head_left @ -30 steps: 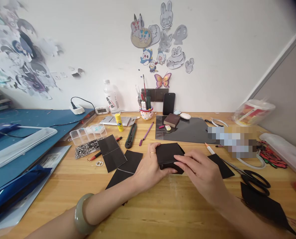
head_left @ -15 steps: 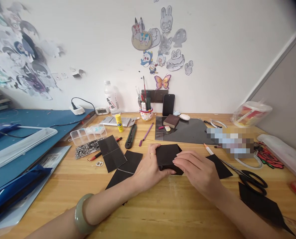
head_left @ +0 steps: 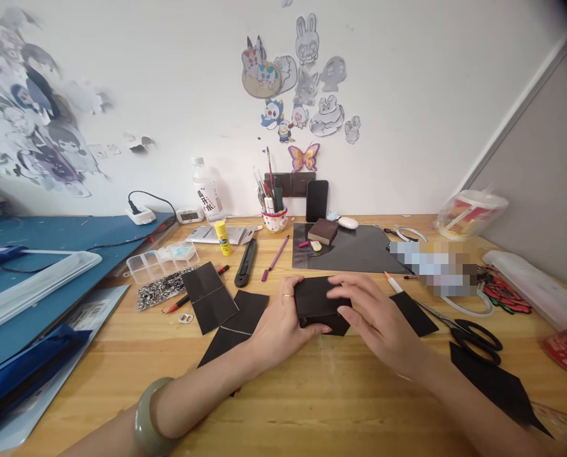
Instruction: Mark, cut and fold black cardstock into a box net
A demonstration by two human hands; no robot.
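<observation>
A small black folded-paper box (head_left: pixel 317 301) is between my hands above the wooden table, its top face towards me. My left hand (head_left: pixel 283 320) wraps its left side, the thumb along the lower front edge and the fingers behind. At the right side, my right hand (head_left: pixel 376 317) has its fingertips over the top face and its thumb at the front corner. Its fingers are slightly spread around that end. By my left forearm lie two creased black paper pieces, one (head_left: pixel 209 298) flat beside the other (head_left: pixel 247 311). A black paper piece (head_left: pixel 414 314) is right of my right hand.
Black-handled scissors (head_left: pixel 476 336) and another black sheet (head_left: pixel 497 387) lie at the right. Behind my hands are a utility knife (head_left: pixel 246 263), a purple pen (head_left: pixel 278 254), a yellow glue stick (head_left: pixel 223 238) and a brown block (head_left: pixel 323 231) on a dark sheet (head_left: pixel 359 251).
My right hand's pinched fingertips have spread, the fingers shifting left over the box's top and the thumb coming apart from them. The box's top flap looks flatter. The camera view has shifted slightly.
</observation>
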